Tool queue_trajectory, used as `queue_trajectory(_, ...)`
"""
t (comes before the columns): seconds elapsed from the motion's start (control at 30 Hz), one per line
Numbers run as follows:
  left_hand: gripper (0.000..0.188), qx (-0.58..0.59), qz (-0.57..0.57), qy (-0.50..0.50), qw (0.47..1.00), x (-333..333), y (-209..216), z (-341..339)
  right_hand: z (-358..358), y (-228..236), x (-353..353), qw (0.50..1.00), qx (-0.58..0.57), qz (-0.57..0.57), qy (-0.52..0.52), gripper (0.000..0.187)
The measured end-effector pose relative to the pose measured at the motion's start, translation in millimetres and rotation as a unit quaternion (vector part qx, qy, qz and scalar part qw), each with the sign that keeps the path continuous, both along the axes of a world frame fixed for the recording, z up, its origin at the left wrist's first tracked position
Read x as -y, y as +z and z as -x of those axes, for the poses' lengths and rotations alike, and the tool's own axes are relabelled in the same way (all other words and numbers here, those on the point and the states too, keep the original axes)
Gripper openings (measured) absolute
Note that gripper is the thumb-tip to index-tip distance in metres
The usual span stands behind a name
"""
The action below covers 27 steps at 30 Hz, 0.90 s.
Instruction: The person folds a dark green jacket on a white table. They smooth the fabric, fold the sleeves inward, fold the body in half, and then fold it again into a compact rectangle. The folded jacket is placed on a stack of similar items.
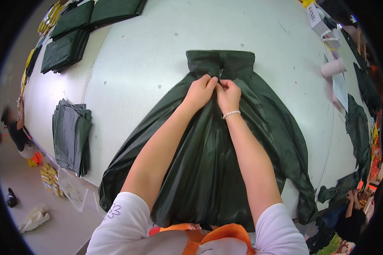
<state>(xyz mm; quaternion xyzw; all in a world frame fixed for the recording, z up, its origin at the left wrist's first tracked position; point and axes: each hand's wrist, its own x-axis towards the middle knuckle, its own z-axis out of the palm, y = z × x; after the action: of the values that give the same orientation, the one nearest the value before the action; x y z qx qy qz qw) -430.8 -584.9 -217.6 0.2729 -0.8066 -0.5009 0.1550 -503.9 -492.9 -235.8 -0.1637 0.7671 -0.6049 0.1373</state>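
Observation:
A dark green raincoat-like jacket (200,170) lies spread on the pale table, its collar (238,63) pointing away from me and its sleeves fanned out to both sides. Just below the collar, my left hand (201,91) pinches the front opening. My right hand (228,95), with a beaded bracelet at the wrist, grips the same opening from the other side. The fingertips of both hands nearly meet at the centre line. Whatever small part sits between the fingers is hidden.
Folded dark green garments (66,49) are stacked at the far left, with another folded pile (71,136) nearer. A white cylinder (333,67) and a box (317,19) stand at the right. More dark garments (357,127) lie along the right edge, near other people.

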Motion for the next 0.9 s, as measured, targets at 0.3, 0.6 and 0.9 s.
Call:
queue_trajectory(0.3,0.042,0.366,0.143,-0.043,0.919,-101,68,-133,-85,33,-112,0.981,-0.032,-0.14,0.126,0.023)
queue_trajectory(0.6,0.032,0.164,-0.192,-0.086,0.964,-94,44,-127,-154,56,-155,0.997,-0.041,-0.053,0.026,0.014)
queue_trajectory(0.9,0.039,0.103,-0.288,-0.01,0.952,-111,63,-128,-170,72,-145,0.999,0.037,-0.007,-0.006,0.014)
